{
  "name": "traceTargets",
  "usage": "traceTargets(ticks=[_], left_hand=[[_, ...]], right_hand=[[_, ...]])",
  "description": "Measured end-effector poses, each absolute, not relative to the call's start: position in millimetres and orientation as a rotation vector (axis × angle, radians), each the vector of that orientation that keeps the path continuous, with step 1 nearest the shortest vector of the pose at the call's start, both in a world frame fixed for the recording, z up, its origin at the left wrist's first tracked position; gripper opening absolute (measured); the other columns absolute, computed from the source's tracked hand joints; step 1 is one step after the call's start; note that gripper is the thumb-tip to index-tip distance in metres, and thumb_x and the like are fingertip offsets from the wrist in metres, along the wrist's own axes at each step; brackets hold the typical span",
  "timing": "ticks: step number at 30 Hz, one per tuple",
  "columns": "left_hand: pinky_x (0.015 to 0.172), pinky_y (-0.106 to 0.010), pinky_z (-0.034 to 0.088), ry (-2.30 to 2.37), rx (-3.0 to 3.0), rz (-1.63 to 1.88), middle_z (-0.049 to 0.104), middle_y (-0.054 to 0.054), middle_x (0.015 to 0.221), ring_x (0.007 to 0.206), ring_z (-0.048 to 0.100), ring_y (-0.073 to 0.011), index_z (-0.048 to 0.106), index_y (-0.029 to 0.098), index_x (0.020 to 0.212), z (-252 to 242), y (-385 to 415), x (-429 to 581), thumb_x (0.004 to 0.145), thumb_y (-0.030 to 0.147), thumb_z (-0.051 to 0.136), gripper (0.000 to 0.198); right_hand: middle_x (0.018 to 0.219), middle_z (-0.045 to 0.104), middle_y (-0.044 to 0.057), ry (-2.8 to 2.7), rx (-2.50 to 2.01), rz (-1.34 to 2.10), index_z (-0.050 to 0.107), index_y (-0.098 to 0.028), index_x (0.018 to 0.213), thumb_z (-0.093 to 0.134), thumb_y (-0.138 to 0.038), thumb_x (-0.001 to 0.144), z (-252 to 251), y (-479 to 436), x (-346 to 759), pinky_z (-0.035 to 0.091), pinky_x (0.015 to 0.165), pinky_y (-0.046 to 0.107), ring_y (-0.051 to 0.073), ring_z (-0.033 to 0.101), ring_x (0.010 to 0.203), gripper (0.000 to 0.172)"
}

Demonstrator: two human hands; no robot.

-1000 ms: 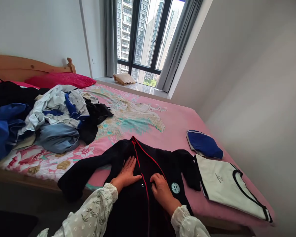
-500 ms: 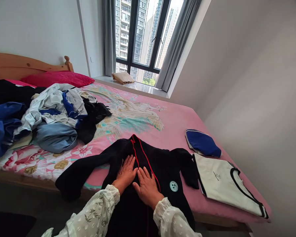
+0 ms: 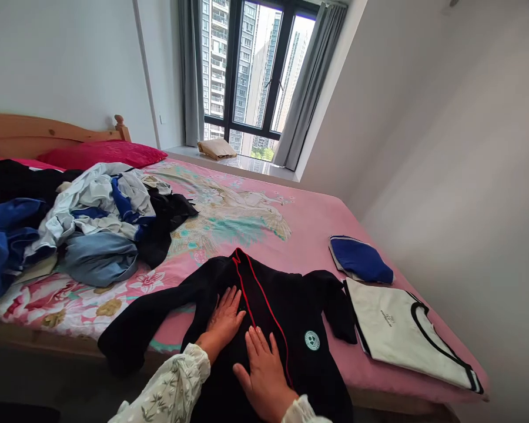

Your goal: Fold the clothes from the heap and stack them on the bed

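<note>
A black jacket [image 3: 297,294] with red-edged front and a round pale badge [image 3: 311,340] lies spread at the near edge of the bed, its lower part toward me. Flat on the jacket's left front panel rests my left hand [image 3: 226,317], fingers stretched out, holding nothing. My right hand [image 3: 264,367] lies lower, near the red-trimmed opening, palm down with the thumb apart. One sleeve [image 3: 145,320] reaches left over the bed's edge; the other sleeve [image 3: 337,305] bends down on the right.
To the right lie a folded white shirt [image 3: 397,329] with black trim and a folded blue garment [image 3: 361,258]. A heap of mixed clothes [image 3: 101,200] covers the bed's left side, with a red pillow [image 3: 110,153] behind. A window [image 3: 251,70] stands beyond the bed.
My right hand has slid down the jacket toward me, away from the left hand. The left hand stays on about the same spot. The view has tilted up slightly.
</note>
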State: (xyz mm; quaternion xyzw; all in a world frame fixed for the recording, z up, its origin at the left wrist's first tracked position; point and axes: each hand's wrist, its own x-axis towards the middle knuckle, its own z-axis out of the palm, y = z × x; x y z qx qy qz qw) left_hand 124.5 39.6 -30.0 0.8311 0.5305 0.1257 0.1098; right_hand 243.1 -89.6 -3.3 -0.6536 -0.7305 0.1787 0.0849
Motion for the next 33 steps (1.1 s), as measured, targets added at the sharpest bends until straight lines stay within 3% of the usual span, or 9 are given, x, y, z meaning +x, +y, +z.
traceTargets(ticks=[5, 8, 11, 16, 21, 27, 33], left_hand=[[0.111, -0.050, 0.024, 1.602, 2.457, 0.401, 0.034, -0.011, 0.149, 0.138, 0.028, -0.0277, 0.038, 0.017, 0.139, -29.5, 43.1, 127.9, 0.086, 0.030, 0.044, 0.055], [0.110, -0.046, 0.028, 1.531, 2.511, 0.400, 0.034, -0.011, 0.149, 0.137, 0.030, -0.0262, 0.041, 0.019, 0.138, -28.3, 44.0, 119.4, 0.085, 0.029, 0.045, 0.054], [0.112, -0.043, 0.024, 1.447, 2.576, 0.408, 0.028, -0.008, 0.152, 0.140, 0.024, -0.0237, 0.040, 0.022, 0.138, -32.0, 41.2, 110.6, 0.084, 0.030, 0.045, 0.055], [0.113, -0.053, 0.014, 1.480, 2.604, 0.439, 0.024, -0.013, 0.153, 0.142, 0.016, -0.0270, 0.037, 0.013, 0.140, -43.6, 40.3, 114.6, 0.082, 0.022, 0.042, 0.058], [0.111, -0.052, 0.022, 1.498, 2.593, 0.469, 0.022, -0.015, 0.153, 0.141, 0.016, -0.0310, 0.039, 0.010, 0.138, -46.7, 43.9, 114.3, 0.082, 0.029, 0.045, 0.059], [0.113, -0.052, 0.019, 1.464, 2.575, 0.511, 0.027, -0.011, 0.152, 0.141, 0.019, -0.0272, 0.035, 0.012, 0.141, -50.1, 42.7, 112.3, 0.085, 0.028, 0.040, 0.058], [0.113, -0.048, 0.024, 1.464, 2.536, 0.541, 0.036, -0.009, 0.148, 0.139, 0.027, -0.0219, 0.039, 0.015, 0.139, -53.7, 47.4, 108.7, 0.092, 0.027, 0.028, 0.050]], right_hand=[[0.152, 0.020, 0.004, -2.138, -1.969, 0.499, 0.025, -0.017, 0.145, 0.013, -0.061, 0.091, -3.0, -83.4, 243.1, 0.005, 0.115, 0.052, 0.022, 0.011, 0.142, 0.070], [0.151, 0.021, 0.007, -2.131, -1.981, 0.461, 0.025, -0.015, 0.145, 0.013, -0.063, 0.090, 0.5, -67.7, 239.5, 0.005, 0.113, 0.056, 0.023, 0.012, 0.142, 0.074], [0.152, 0.018, 0.009, -2.162, -1.963, 0.440, 0.024, -0.013, 0.145, 0.012, -0.065, 0.089, -4.4, -73.0, 236.4, 0.004, 0.114, 0.054, 0.023, 0.009, 0.142, 0.077], [0.153, 0.009, 0.007, -2.203, -1.988, 0.478, 0.015, -0.016, 0.147, 0.013, -0.069, 0.086, -3.9, -63.0, 238.7, 0.004, 0.109, 0.063, 0.025, 0.002, 0.143, 0.081], [0.153, 0.004, 0.008, -2.270, -1.978, 0.549, 0.015, -0.012, 0.147, 0.018, -0.075, 0.081, 8.4, -39.7, 246.1, 0.008, 0.108, 0.064, 0.028, -0.002, 0.142, 0.091], [0.154, 0.006, 0.005, -2.234, -1.896, 0.591, 0.012, -0.020, 0.148, 0.013, -0.070, 0.086, -1.8, -56.4, 248.5, 0.002, 0.110, 0.062, 0.024, 0.001, 0.143, 0.080], [0.154, 0.007, 0.004, -2.091, -1.950, 0.759, 0.016, -0.017, 0.147, 0.009, -0.066, 0.088, 9.4, 4.5, 246.2, 0.013, 0.109, 0.060, 0.023, 0.002, 0.143, 0.077]])
